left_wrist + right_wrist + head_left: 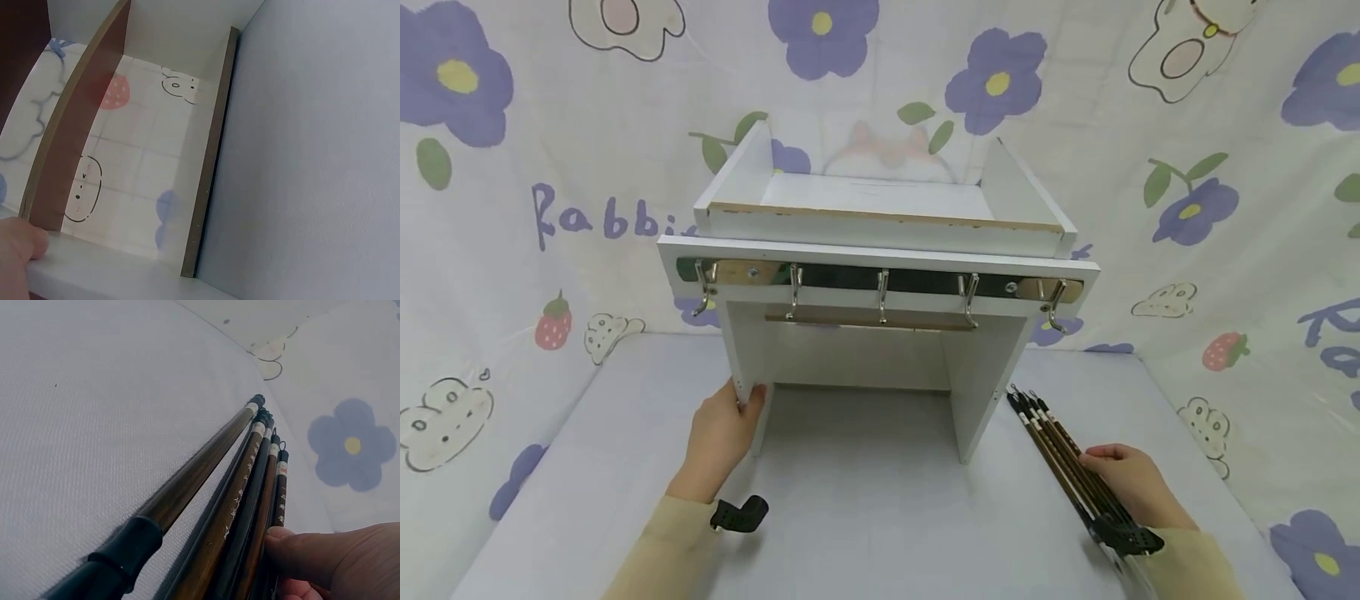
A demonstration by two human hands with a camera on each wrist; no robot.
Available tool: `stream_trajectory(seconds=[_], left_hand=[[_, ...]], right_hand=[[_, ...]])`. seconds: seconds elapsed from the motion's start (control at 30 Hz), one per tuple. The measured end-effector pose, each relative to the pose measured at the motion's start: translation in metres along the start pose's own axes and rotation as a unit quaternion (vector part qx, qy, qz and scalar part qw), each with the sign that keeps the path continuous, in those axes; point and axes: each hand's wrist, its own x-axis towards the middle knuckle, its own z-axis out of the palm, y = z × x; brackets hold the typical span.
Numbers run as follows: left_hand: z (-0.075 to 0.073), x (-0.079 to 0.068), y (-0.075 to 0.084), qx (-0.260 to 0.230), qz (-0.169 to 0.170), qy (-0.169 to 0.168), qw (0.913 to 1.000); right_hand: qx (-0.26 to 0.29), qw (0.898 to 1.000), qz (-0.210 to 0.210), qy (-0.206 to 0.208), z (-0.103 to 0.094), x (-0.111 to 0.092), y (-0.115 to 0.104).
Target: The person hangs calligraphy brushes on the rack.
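Observation:
A small white wooden rack point(880, 236) stands in the middle of the table, with an open tray on top and a metal strip of several hooks point(882, 287) across its front. My left hand point(721, 433) grips the front edge of its left side panel, thumb on the inner face. To the right of the rack lies a bundle of calligraphy brushes point(1060, 454), dark handles with hanging loops pointing away from me. My right hand point(1133, 482) pinches the rightmost brush point(282, 494), thumb on top and fingers curled below. The bristle ends are hidden by black caps and the wrist.
A white table point(865, 517) extends under everything. Behind and at both sides hangs a cloth point(1247, 183) printed with purple flowers, strawberries and rabbits. A thin crossbar point(209, 156) runs low at the rack's back, close to the table.

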Motion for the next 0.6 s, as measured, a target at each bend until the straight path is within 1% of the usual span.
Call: stream_trajectory(seconds=[0.17,0.37,0.5,0.6], left_hand=[[-0.0014,0.0027,-0.0011,0.008,-0.006,-0.007,0.9999],[-0.0027,0.0053,-0.0012,0.026,-0.008,-0.006,0.9996],[-0.0035,0.0048,0.0006,0.028,-0.014,-0.018,0.9994],[-0.0039,0.003,0.0021,0.026,-0.02,-0.024,0.9991]], right_hand=[[0.007,1.0,0.014,0.002,0.0013,0.004,0.0005],[0.016,0.999,0.033,-0.01,0.0027,0.0074,-0.001],[0.013,0.999,0.034,-0.007,0.0018,0.0071,-0.0007],[0.021,0.999,0.039,-0.012,0.0009,0.0071,0.0003]])
